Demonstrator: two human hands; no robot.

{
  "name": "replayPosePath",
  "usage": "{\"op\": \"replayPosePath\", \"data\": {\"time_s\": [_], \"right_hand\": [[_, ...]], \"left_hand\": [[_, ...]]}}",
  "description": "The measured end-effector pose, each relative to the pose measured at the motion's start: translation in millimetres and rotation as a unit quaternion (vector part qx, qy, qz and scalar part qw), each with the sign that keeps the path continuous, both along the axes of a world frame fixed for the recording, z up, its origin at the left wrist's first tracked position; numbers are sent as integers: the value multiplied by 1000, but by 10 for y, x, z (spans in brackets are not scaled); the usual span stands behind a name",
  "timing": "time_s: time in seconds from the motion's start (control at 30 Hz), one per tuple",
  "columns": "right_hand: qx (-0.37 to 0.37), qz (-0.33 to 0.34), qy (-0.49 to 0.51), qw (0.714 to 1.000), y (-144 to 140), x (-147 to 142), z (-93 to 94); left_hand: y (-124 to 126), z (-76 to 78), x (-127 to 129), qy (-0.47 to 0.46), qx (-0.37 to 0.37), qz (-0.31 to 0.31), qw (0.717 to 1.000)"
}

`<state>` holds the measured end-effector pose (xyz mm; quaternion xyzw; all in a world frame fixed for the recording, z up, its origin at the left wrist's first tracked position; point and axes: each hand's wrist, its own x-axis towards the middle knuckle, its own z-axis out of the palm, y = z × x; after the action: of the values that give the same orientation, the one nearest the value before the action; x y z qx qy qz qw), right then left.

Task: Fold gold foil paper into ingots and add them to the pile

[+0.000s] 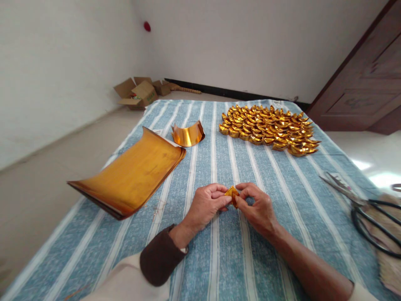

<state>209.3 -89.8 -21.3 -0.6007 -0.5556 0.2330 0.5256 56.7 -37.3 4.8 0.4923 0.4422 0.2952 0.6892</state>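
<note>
My left hand (205,205) and my right hand (257,207) meet over the striped cloth, and both pinch a small folded piece of gold foil paper (232,194) between their fingertips. A stack of gold foil sheets (131,173) lies to the left, its near end curling up off the cloth. One curled gold sheet (188,134) stands on edge behind the stack. Several finished gold paper ingots (269,129) are laid in rows at the far right of the cloth.
The blue and white striped cloth (219,259) covers the work surface. Black-handled scissors (360,202) lie at the right edge. Open cardboard boxes (138,93) sit on the floor by the far wall. A dark wooden door (363,83) stands at the right.
</note>
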Motion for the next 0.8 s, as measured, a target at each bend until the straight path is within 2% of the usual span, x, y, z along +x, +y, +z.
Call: {"op": "replayPosePath", "data": {"time_s": [0.4,0.8], "right_hand": [[1,-1,-9,1000,4,13,-12],[6,72,-18,997,10,90,-3]], "left_hand": [[-4,-20,-6,-18,17,-26,999],[24,-32,-12,-15,2,-24,1000]]}}
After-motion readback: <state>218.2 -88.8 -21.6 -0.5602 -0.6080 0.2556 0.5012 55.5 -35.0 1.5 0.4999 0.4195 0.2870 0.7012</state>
